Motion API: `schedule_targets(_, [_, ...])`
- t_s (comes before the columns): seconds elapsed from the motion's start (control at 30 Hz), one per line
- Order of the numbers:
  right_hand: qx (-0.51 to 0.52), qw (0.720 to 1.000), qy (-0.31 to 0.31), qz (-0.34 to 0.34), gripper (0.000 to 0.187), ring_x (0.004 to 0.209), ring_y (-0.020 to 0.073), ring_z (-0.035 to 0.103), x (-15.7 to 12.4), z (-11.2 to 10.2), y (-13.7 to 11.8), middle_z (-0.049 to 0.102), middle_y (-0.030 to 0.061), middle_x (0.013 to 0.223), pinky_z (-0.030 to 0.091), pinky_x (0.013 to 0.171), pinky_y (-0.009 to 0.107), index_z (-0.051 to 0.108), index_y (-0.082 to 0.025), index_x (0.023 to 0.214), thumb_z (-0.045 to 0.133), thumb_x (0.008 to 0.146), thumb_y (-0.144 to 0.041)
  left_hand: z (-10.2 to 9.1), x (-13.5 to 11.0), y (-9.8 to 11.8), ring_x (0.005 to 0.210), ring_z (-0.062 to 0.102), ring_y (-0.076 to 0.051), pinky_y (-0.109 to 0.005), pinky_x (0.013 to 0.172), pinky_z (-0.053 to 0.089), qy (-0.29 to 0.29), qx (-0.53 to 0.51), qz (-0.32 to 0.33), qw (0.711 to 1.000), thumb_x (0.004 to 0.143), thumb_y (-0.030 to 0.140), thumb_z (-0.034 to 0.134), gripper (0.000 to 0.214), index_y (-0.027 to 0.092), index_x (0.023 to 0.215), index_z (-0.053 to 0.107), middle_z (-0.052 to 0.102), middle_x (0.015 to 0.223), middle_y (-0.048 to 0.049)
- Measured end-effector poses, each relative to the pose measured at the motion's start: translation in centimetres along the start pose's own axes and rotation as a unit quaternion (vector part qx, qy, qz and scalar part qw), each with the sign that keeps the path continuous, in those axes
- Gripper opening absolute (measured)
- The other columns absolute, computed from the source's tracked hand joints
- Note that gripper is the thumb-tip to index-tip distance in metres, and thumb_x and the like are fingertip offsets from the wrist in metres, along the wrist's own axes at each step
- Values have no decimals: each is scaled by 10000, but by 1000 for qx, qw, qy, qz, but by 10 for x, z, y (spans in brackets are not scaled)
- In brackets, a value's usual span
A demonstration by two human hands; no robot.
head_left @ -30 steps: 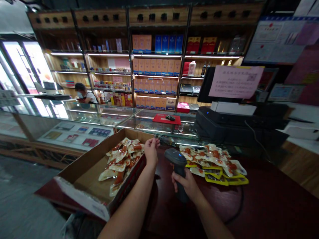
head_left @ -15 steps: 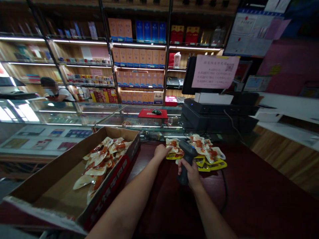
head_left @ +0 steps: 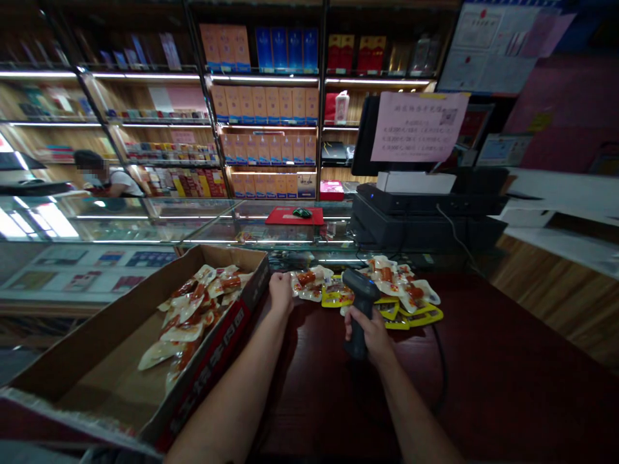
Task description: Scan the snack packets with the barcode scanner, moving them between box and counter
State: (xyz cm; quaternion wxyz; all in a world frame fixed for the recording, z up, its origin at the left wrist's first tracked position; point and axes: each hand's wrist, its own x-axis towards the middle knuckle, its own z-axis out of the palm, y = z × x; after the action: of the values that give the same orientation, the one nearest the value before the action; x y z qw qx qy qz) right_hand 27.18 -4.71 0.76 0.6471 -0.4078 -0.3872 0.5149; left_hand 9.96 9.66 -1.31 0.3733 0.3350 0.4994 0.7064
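Note:
My left hand is closed on a clear snack packet with a red sausage inside, held just above the dark counter, right of the cardboard box. My right hand grips the handle of a black barcode scanner, whose head points toward the packet. Behind the scanner lies a pile of packets, some with yellow edges. Several more of the same packets lie in the box's far end.
A black register with a monitor and a pink paper notice stands behind the pile. Glass display counters run to the left, with a person behind them. Shelves of boxed goods fill the back wall. The scanner cable trails right.
My left hand went from the box rim to the pile on the counter, then pulled a packet back leftward in front of the scanner. The view shifted left and down.

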Motion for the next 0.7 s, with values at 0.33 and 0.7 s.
schedule_targets(0.33, [-65, 992, -77, 78, 458, 360, 99, 510, -3, 10, 13, 578, -72, 513, 453, 345, 216, 499, -176, 972, 718, 655, -423, -35, 13, -6, 454, 472, -88, -220, 482, 385, 68, 20, 44, 996, 706, 366, 567, 222, 173, 744, 466, 487, 554, 60])
schedule_targets(0.7, [-69, 992, -75, 80, 406, 356, 94, 499, -4, 11, 14, 574, -75, 512, 450, 348, 215, 495, -191, 912, 706, 664, -432, -33, 10, -2, 490, 482, -98, -224, 520, 392, 76, 60, 73, 993, 737, 344, 566, 197, 171, 745, 473, 484, 565, 56])
